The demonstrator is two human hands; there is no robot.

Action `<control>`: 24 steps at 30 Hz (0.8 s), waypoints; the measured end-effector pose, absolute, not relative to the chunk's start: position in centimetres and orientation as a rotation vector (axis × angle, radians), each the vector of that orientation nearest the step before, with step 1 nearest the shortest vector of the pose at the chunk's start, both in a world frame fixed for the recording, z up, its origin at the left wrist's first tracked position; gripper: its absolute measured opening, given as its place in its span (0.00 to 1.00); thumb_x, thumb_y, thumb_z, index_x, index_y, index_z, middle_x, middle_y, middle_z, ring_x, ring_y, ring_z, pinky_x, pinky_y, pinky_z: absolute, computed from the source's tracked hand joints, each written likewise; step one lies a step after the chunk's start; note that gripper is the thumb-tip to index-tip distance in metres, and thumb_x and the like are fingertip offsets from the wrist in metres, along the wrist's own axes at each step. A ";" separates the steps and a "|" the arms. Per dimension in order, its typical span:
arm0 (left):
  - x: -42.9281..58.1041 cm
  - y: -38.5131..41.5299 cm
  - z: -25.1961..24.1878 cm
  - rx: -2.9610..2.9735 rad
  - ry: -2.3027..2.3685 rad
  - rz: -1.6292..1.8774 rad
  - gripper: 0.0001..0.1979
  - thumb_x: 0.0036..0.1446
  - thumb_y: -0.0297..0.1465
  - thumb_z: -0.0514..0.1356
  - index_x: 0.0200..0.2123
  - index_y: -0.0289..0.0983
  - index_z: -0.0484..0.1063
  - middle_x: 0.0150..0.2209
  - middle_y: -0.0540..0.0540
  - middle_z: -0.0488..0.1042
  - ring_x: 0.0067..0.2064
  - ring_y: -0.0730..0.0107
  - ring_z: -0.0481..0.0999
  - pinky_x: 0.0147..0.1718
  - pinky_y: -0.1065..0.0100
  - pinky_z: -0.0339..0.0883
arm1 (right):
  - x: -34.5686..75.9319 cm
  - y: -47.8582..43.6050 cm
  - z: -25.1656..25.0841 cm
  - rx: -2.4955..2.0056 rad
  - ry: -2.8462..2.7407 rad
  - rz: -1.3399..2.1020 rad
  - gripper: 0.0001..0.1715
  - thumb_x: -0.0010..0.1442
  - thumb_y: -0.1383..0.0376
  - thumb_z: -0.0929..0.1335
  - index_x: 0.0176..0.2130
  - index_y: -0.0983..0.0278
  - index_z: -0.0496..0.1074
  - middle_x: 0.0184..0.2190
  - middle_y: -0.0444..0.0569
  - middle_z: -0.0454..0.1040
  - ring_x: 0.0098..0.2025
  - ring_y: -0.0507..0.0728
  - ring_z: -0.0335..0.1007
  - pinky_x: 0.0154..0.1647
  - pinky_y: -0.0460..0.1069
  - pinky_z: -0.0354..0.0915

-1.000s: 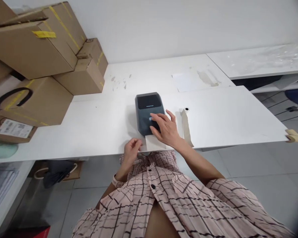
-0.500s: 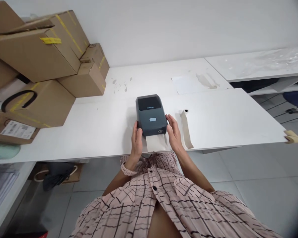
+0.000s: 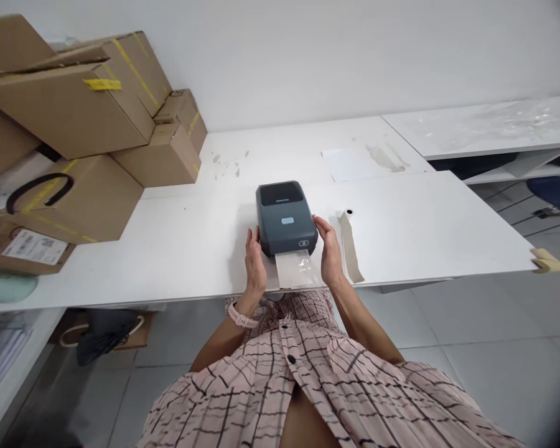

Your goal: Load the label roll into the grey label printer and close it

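Observation:
A dark grey-blue label printer (image 3: 287, 218) sits on the white table near its front edge, with a black window on top. A whitish sheet (image 3: 296, 270), partly shiny, sticks out from under its front. My left hand (image 3: 254, 261) is upright along the printer's left side, fingers against it. My right hand (image 3: 329, 252) holds the opposite side, with the fingertips at the casing. Both hands clasp the printer between them; the inner fingers are partly hidden. Just right of my right hand lies a small paper roll (image 3: 350, 213) with an unrolled strip (image 3: 352, 252).
Cardboard boxes (image 3: 84, 112) are stacked at the left of the table (image 3: 424, 224). A paper sheet (image 3: 343, 165) lies towards the wall. Brown tape (image 3: 548, 260) covers the right front corner. Clear plastic wrap (image 3: 518, 124) lies on the far right surface.
Both hands have shifted slightly on the printer's sides, and the left thumb has left the front corner. The front of the printer appears slightly raised. The view has tilted a little.

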State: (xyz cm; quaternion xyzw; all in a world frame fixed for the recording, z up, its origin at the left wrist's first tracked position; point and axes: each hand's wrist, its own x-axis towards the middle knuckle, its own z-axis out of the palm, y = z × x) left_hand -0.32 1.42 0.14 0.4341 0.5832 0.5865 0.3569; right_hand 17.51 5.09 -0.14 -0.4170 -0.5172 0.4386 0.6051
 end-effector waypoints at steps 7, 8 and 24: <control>-2.2 6.8 4.8 1.334 1.363 1.625 0.34 0.71 0.54 0.42 0.69 0.42 0.63 0.72 0.44 0.64 0.74 0.57 0.60 0.72 0.56 0.55 | 17.0 11.5 5.8 -0.954 -1.456 0.859 0.41 0.70 0.35 0.53 0.72 0.47 0.55 0.76 0.42 0.54 0.78 0.63 0.46 0.78 0.65 0.47; -2.6 7.9 4.9 1.352 1.388 1.622 0.32 0.71 0.53 0.46 0.69 0.43 0.63 0.72 0.43 0.65 0.74 0.57 0.61 0.72 0.56 0.56 | 16.8 12.9 6.6 -0.956 -1.502 0.823 0.43 0.69 0.34 0.53 0.73 0.46 0.52 0.76 0.42 0.52 0.79 0.64 0.42 0.79 0.66 0.45; -3.6 10.6 2.8 1.423 2.008 0.774 0.29 0.59 0.37 0.58 0.64 0.39 0.68 0.56 0.36 0.79 0.56 0.46 0.77 0.50 0.55 0.70 | 15.4 25.0 11.8 -0.960 -1.940 0.304 0.53 0.65 0.34 0.61 0.75 0.57 0.45 0.76 0.54 0.52 0.78 0.74 0.41 0.76 0.73 0.43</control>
